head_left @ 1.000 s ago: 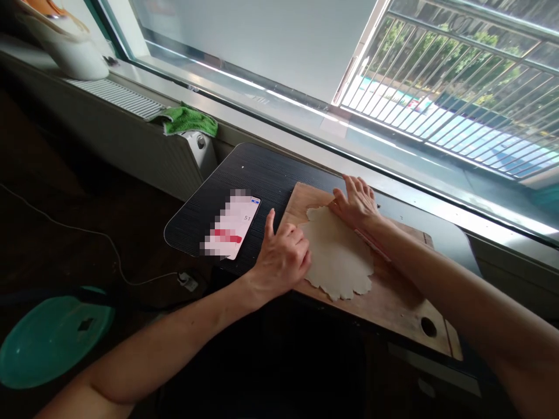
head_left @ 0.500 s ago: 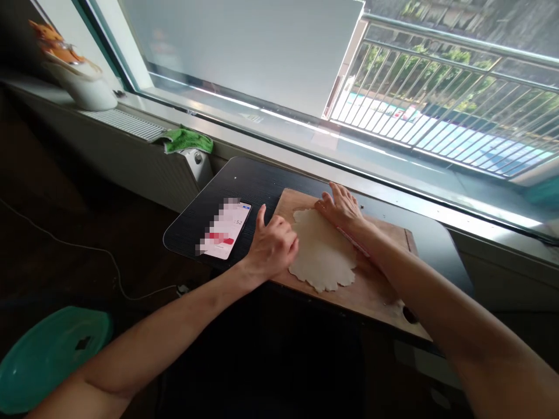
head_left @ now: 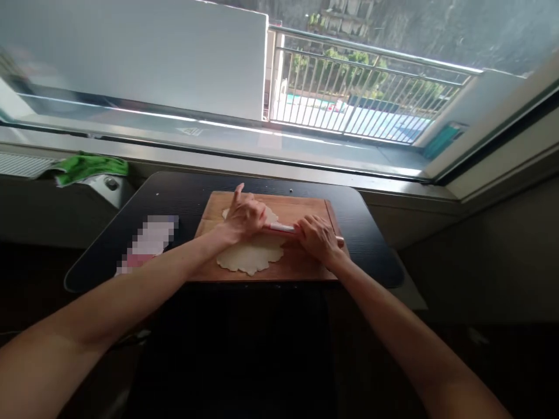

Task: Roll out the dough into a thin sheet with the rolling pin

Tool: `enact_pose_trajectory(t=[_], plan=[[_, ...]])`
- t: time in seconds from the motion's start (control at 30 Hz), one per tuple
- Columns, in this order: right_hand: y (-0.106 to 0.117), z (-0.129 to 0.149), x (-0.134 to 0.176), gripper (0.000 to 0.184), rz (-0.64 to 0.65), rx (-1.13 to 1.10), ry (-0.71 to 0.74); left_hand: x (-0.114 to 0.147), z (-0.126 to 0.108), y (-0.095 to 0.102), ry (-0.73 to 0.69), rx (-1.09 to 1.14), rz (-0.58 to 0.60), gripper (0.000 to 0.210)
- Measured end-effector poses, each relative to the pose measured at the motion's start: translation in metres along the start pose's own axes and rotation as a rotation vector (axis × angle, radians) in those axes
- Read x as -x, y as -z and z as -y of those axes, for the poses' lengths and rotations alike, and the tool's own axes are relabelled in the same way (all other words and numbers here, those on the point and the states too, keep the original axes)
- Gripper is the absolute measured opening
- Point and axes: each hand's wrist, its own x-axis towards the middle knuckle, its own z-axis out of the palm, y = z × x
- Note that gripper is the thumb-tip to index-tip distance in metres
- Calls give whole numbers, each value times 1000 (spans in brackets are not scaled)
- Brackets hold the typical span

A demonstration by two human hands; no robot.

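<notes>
A thin rolling pin (head_left: pixel 283 227) lies crosswise over a flat sheet of dough (head_left: pixel 251 255) with a ragged edge. My left hand (head_left: pixel 247 215) is closed round the pin's left part, above the dough, with one finger pointing up. Near the pin's right end, my right hand (head_left: pixel 318 235) wraps over it, and the tip shows just past the hand. Under the dough is a wooden cutting board (head_left: pixel 305 266). The left hand and the pin hide part of the sheet's far side.
The board rests on a black table (head_left: pixel 362 233) against a windowsill. On the table's left is a phone (head_left: pixel 151 241), partly blurred out. A green cloth (head_left: pixel 91 167) hangs over the radiator (head_left: pixel 109 189) at left. Beyond the glass stands a metal railing (head_left: pixel 332 93).
My left hand has moved from the dough's left edge onto the rolling pin. Both hands now grip the pin, which lies crosswise over the dough. The camera has turned right.
</notes>
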Motion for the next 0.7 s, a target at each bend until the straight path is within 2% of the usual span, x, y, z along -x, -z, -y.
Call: enact_pose_trajectory(t=[0.07, 0.13, 0.23, 0.3, 0.4, 0.47, 0.53, 0.6, 0.7], plan=[[2, 0, -3, 33, 53, -119, -131, 11, 0, -10, 47, 40, 9, 35], [3, 0, -13, 33, 53, -183, -255, 9, 2, -18, 125, 69, 26, 39], [2, -5, -38, 39, -35, -163, -321, -18, 7, -24, 260, 89, 95, 51], [1, -10, -53, 45, -22, -178, -364, -37, 9, -24, 305, 81, 118, 55], [-4, -12, -55, 50, 62, -243, -411, -42, 6, -21, 191, 66, 145, 59], [-6, -7, -43, 47, 24, -245, -393, -30, 1, -18, 113, 80, 250, 62], [-7, 0, -30, 43, -92, -221, -366, -20, -3, -15, 111, 81, 375, 65], [-4, 2, -27, 41, -171, -220, -366, -22, -3, -12, 144, 60, 445, 67], [1, -6, -38, 43, -101, -269, -401, -45, 0, -12, 175, 30, 461, 69]])
